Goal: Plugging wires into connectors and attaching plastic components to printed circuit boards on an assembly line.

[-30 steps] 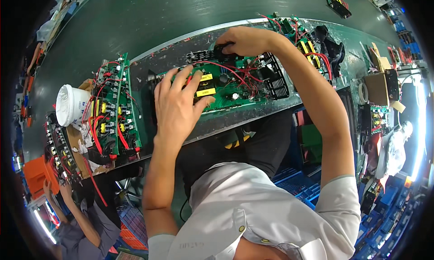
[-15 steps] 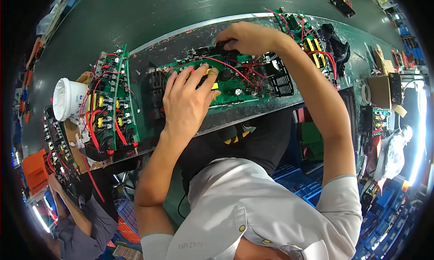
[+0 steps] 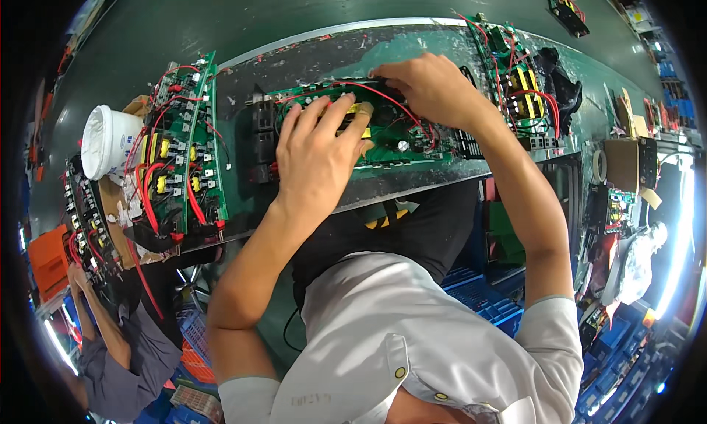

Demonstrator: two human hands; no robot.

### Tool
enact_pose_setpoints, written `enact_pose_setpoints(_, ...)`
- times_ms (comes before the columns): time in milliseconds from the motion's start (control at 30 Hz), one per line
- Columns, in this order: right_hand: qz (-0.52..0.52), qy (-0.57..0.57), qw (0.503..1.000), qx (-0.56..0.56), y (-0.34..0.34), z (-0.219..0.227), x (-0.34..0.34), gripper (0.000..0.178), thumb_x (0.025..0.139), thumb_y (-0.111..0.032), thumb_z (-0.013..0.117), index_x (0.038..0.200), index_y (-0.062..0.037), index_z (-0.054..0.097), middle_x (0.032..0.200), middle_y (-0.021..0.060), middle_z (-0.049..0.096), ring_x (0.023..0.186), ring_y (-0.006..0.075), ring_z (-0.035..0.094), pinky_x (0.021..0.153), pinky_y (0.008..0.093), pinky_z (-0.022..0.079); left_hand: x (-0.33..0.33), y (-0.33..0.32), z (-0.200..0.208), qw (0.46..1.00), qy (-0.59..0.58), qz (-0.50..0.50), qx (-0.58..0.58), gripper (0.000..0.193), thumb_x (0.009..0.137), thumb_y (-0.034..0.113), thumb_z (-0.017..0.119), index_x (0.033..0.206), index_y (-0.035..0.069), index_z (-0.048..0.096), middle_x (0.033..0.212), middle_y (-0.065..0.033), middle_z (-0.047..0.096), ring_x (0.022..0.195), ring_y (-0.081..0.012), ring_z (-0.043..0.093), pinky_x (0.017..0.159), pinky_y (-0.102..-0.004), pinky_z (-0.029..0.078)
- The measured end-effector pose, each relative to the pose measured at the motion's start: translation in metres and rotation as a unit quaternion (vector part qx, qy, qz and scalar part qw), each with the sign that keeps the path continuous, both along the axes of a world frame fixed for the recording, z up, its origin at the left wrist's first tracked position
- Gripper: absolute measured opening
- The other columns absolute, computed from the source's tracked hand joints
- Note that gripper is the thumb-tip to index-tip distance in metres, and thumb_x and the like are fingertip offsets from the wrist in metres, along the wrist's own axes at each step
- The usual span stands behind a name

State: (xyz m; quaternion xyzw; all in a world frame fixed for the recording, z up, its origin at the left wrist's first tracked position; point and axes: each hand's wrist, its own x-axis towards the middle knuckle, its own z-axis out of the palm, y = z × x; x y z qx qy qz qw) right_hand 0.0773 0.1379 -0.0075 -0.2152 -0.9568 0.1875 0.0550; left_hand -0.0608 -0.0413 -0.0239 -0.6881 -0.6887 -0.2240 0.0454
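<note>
A green circuit board (image 3: 383, 153) with red wires and yellow and black parts lies lengthwise in front of me, a dark slotted end piece (image 3: 467, 144) at its right end and a black block (image 3: 264, 129) at its left. My left hand (image 3: 318, 155) rests over the board's left half, fingers spread and tips among the components. Forefinger and thumb carry yellowish coverings. My right hand (image 3: 434, 92) reaches across the far edge of the board, fingers bent and drawn together near a red wire (image 3: 383, 94). What its fingertips hold, if anything, is hidden.
Upright boards with red wires (image 3: 180, 159) stand left, beside a white bucket (image 3: 110, 140). More boards (image 3: 515, 78) and a crumpled black bag (image 3: 563, 89) lie right. A co-worker's hands (image 3: 79, 277) are at lower left, near an orange bin (image 3: 50, 253).
My right hand has come nearer and to the right, lower over the board's far edge. The dark strip at that edge no longer stands out. My left hand stays on the board.
</note>
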Motion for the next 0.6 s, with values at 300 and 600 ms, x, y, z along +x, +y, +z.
enact_pose_setpoints(300, 0.045, -0.010, 0.999, -0.020, 0.003, -0.006, -0.035, 0.027, 0.091, -0.016, 0.058, 0.115, -0.0180, 0.071, 0.093, 0.0185, 0.072, 0.085, 0.0404, 0.068, 0.076, 0.0497, 0.055, 0.000, 0.000, 0.000, 1.000, -0.024, -0.007, 0.007, 0.042, 0.077, 0.023, 0.078, 0.117, 0.015, 0.069, 0.120, -0.0044, 0.064, 0.113, -0.0291, 0.059, 0.100, -0.0482, 0.045)
enact_pose_setpoints(600, 0.031, 0.003, 0.999, -0.026, -0.001, -0.005, -0.028, 0.029, 0.091, -0.016, 0.059, 0.119, -0.0178, 0.070, 0.095, 0.0181, 0.072, 0.087, 0.0407, 0.068, 0.078, 0.0501, 0.055, -0.001, 0.000, -0.004, 0.999, -0.031, -0.005, 0.010, 0.044, 0.075, 0.025, 0.078, 0.117, 0.014, 0.069, 0.118, -0.0042, 0.065, 0.112, -0.0296, 0.059, 0.101, -0.0509, 0.043)
